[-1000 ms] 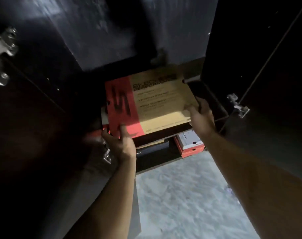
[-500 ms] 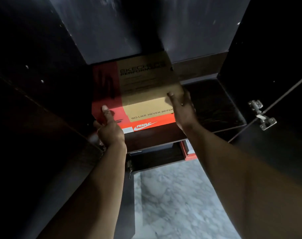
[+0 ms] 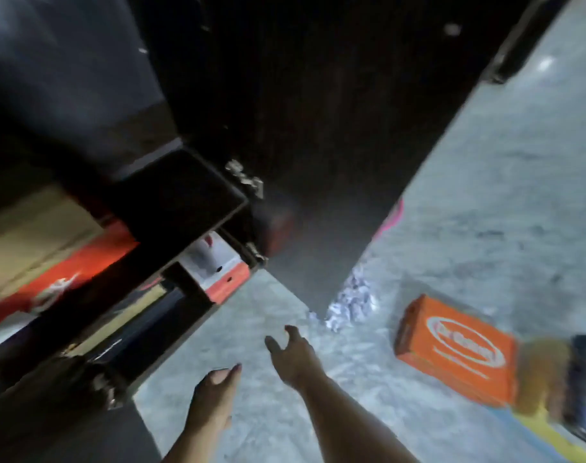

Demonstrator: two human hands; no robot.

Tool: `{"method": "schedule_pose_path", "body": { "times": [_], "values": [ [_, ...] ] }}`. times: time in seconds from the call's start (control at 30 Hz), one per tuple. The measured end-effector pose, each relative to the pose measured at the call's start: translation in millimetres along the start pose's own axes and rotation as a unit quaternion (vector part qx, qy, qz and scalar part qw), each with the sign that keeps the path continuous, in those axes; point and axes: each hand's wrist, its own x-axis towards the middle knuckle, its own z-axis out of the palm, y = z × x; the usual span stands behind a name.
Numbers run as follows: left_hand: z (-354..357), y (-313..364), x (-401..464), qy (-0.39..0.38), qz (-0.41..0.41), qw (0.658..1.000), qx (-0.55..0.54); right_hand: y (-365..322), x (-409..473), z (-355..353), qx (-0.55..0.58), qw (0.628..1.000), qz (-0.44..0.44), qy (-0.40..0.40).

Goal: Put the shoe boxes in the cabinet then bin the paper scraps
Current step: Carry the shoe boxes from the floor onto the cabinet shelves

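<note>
Tan-and-red shoe box (image 3: 34, 235): now shelved in cabinet (image 3: 171, 192), released. Left hand (image 3: 218, 385), right hand (image 3: 293, 354): both empty, fingers loose, withdrawn. Orange shoe box (image 3: 455, 352) on floor (next, likely); paper scraps (image 3: 351, 302) beside cabinet door.

Cabinet (image 3: 171, 202) left with shoe boxes (image 3: 50, 248) on its shelves, its open door (image 3: 318, 162) mid-frame, paper scraps (image 3: 350, 305) behind the door's edge, another box (image 3: 455, 354) on the floor (image 3: 485, 195) right.

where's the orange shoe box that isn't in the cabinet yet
In the head view the orange shoe box lies on the pale floor at the right, right of the open cabinet door and the crumpled paper scraps, beyond the empty right hand.
</note>
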Motion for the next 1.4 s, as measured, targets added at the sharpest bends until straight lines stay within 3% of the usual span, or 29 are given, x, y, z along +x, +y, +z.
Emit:
{"method": "schedule_pose_path", "body": {
  "times": [0.13, 0.27, 0.57, 0.67, 0.8, 0.93, 1.07, 1.23, 1.4],
  "values": [
    [121.2, 0.2, -28.2, -0.073, 0.047, 0.981, 0.174, 154.4, -2.5, -89.1, -0.017, 0.986, 0.153, 0.064],
    [244.0, 7.7, -27.0, -0.116, 0.09, 0.946, 0.287, 282.8, 0.7, -174.4, 0.058, 0.961, 0.243, 0.116],
    [495.9, -8.6, 38.9, -0.148, 0.134, 0.843, 0.499, 482.5, 65.9, -308.8, 0.194, 0.912, 0.292, 0.211],
    [569.6, -17.3, 74.6, -0.135, 0.15, 0.843, 0.499, 528.8, 114.9, -330.5, 0.212, 0.903, 0.284, 0.242],
    [642.7, -27.7, 137.1, -0.084, 0.161, 0.87, 0.458, 578.3, 185.0, -341.0, 0.223, 0.891, 0.263, 0.295],
    [672.4, -37.5, 200.3, -0.09, 0.151, 0.89, 0.421, 610.6, 231.3, -336.0, 0.208, 0.89, 0.292, 0.281],
    [657.1, -55.4, 235.5, -0.089, 0.161, 0.905, 0.385, 625.1, 237.8, -312.9, 0.178, 0.888, 0.35, 0.24],
    [614.6, -59.7, 218.1, -0.057, 0.162, 0.908, 0.382, 626.3, 209.5, -272.2, 0.212, 0.894, 0.316, 0.237],
    [569.7, -55.1, 176.7, -0.041, 0.173, 0.916, 0.361, 580.7, 167.6, -267.5, 0.208, 0.893, 0.31, 0.251]
  ]
}}
